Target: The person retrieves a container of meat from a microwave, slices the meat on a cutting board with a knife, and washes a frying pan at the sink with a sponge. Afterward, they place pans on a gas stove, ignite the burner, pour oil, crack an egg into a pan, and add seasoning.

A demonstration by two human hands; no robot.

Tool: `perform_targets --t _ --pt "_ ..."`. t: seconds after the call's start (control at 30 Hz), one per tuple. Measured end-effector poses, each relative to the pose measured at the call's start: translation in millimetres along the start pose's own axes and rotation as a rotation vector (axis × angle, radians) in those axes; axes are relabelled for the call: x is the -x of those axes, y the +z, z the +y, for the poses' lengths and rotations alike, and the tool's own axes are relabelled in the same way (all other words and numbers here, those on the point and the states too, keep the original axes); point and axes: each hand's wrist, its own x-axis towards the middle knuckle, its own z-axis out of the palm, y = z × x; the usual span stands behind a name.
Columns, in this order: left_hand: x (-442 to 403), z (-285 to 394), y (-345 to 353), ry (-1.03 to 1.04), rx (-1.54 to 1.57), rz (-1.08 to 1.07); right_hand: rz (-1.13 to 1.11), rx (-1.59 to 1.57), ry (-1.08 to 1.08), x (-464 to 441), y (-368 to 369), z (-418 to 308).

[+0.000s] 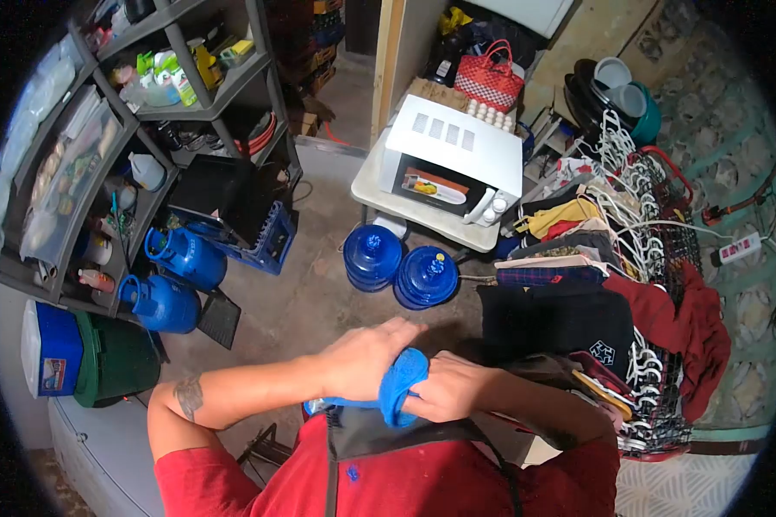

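In front of my chest, a blue cloth (403, 389) is bunched between my two hands, with a strip of it running left under my left wrist. My left hand (372, 351) lies over the cloth, its fingers pressed together and pointing right; its palm side is hidden. My right hand (448, 388) is closed on the cloth from the right, knuckles up. The hands almost touch. Below them show a red shirt (388, 478) and a dark apron (397, 435) with straps.
Two blue water jugs (427, 276) stand on the floor ahead, by a table with a white microwave (453, 155). Hanging clothes (552, 319) fill the right side. Blue gas cylinders (159, 303), a green bin (116, 358) and grey shelving (211, 108) line the left.
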Motion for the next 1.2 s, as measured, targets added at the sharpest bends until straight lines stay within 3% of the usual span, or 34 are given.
perform_targets --t 0.07,0.17,0.2,0.3,0.5,0.57,0.6,0.7,0.77,0.83,0.9,1.0,1.1,1.2 --pt "-2.3 9.1 -9.1 0.112 -0.164 0.076 -0.022 -0.158 0.093 3.3 5.1 2.6" --pt "-2.5 19.2 -18.1 0.108 -0.209 0.093 0.113 -0.047 -0.063 -2.7 14.0 9.9" --pt "-2.7 17.3 -16.4 0.119 -0.221 0.133 0.087 -0.126 0.036 -5.1 10.5 8.0" --pt "-4.2 12.7 -12.8 0.134 -0.27 0.221 0.302 -0.082 -0.139 -18.2 6.3 -7.4" --pt "1.9 31.3 -31.1 0.19 -0.345 0.242 0.209 0.072 -0.022 -8.0 -7.2 -35.1" --pt "5.9 40.8 -40.6 0.247 -0.351 0.153 0.278 0.101 -0.112 -5.2 4.0 -20.8" --pt "5.0 45.1 -42.8 0.348 -0.397 0.282 0.315 0.114 -0.154 -4.2 8.7 -16.2" --pt "4.7 33.6 -37.8 0.234 -0.255 -0.043 0.417 -0.022 -0.241 -5.2 -4.3 -37.3" --pt "4.6 36.3 -40.6 0.319 -0.234 0.016 0.221 0.097 -0.235 4.5 3.4 -25.6" --pt "3.3 36.4 -41.5 0.353 -0.25 0.021 0.156 -0.006 -0.175 5.3 7.9 -20.6" --pt "-2.5 33.4 -44.3 0.343 -0.311 -0.031 0.229 -0.323 -0.06 -5.2 8.1 -21.3" --pt "-8.2 30.1 -43.6 0.426 -0.444 0.071 0.218 -0.247 -0.044 -3.2 1.7 -20.0" --pt "-9.8 29.9 -45.8 0.354 -0.341 0.126 0.302 -0.091 -0.081 -6.5 -1.0 -13.2" --pt "-3.5 17.2 -26.8 0.132 -0.035 0.015 0.19 0.152 -0.068 -6.9 -19.2 -20.7"
